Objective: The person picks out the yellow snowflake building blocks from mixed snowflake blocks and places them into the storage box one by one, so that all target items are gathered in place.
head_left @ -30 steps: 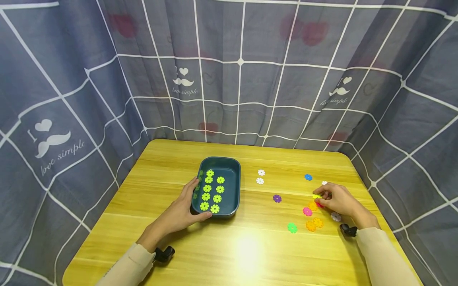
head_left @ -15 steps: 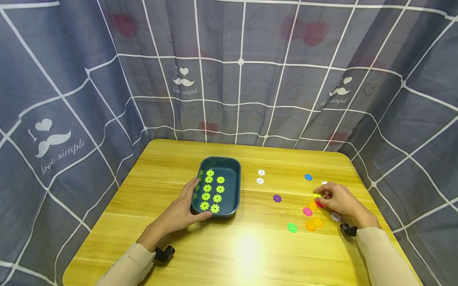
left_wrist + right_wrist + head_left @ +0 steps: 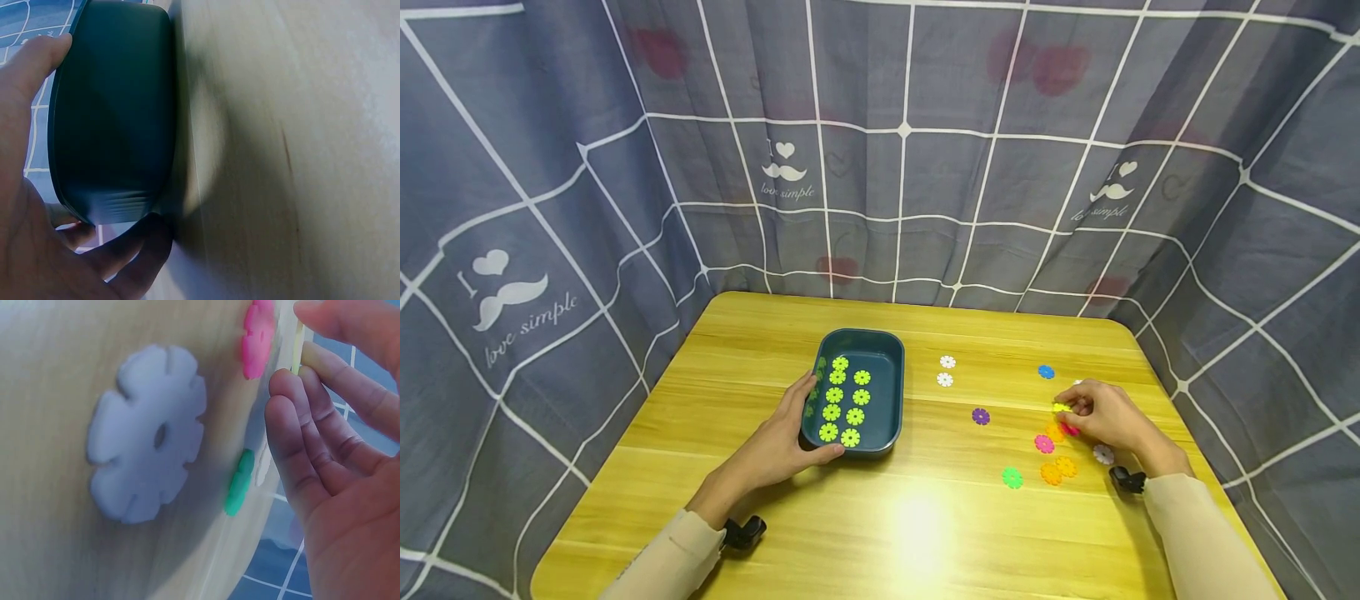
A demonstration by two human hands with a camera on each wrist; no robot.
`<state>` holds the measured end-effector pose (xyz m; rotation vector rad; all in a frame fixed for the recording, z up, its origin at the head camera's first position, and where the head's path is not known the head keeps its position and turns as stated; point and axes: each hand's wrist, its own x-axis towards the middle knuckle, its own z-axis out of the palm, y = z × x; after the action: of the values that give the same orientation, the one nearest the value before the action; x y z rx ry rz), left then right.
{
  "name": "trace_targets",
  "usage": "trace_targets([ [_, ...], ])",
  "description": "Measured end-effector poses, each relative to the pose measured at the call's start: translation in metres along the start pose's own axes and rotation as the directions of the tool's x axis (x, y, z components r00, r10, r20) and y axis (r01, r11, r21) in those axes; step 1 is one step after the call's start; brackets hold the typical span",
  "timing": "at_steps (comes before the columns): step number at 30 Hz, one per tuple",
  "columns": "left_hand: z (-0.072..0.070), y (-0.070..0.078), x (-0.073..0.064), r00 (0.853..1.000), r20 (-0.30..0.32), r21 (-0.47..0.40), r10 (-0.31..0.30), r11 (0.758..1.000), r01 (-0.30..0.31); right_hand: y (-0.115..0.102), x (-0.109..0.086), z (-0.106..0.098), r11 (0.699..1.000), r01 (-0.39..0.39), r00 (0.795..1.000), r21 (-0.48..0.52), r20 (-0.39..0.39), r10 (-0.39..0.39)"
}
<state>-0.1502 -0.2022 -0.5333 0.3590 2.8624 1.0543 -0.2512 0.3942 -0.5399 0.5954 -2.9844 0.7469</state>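
Observation:
In the head view, my left hand (image 3: 775,446) grips the near left corner of a dark teal plastic tray (image 3: 885,404), thumb at the front rim and fingers along the left side. Several yellow-green snowflake discs (image 3: 834,395) lie flat inside it in two rough columns. Over at the right, my right hand (image 3: 1111,419) pinches a yellow snowflake disc (image 3: 1061,408) between thumb and fingertips. The right wrist view shows that disc (image 3: 297,353) edge-on. Just below the fingertips are a red disc (image 3: 1070,429) and an orange disc (image 3: 1056,432), both partly covered.
Loose discs lie around the right hand: pink (image 3: 1044,444), green (image 3: 1012,477), blue (image 3: 1046,372), greyish white (image 3: 1103,454) and two orange ones (image 3: 1052,474). A purple disc (image 3: 981,416) and two white discs (image 3: 945,380) sit nearer the tray. Grey checked curtains (image 3: 865,167) border the table.
My right hand has shifted slightly up and to the left, with the yellow disc moving along in its fingers. The left hand and the tray stay put.

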Motion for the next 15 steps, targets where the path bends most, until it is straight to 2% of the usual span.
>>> trace_targets([
  [15, 0.000, -0.001, 0.000, 1.000, 0.000, -0.003, 0.005, 1.000, -0.005, -0.013, 0.008, 0.000, 0.999, 0.044, 0.999, 0.002, -0.030, -0.044],
])
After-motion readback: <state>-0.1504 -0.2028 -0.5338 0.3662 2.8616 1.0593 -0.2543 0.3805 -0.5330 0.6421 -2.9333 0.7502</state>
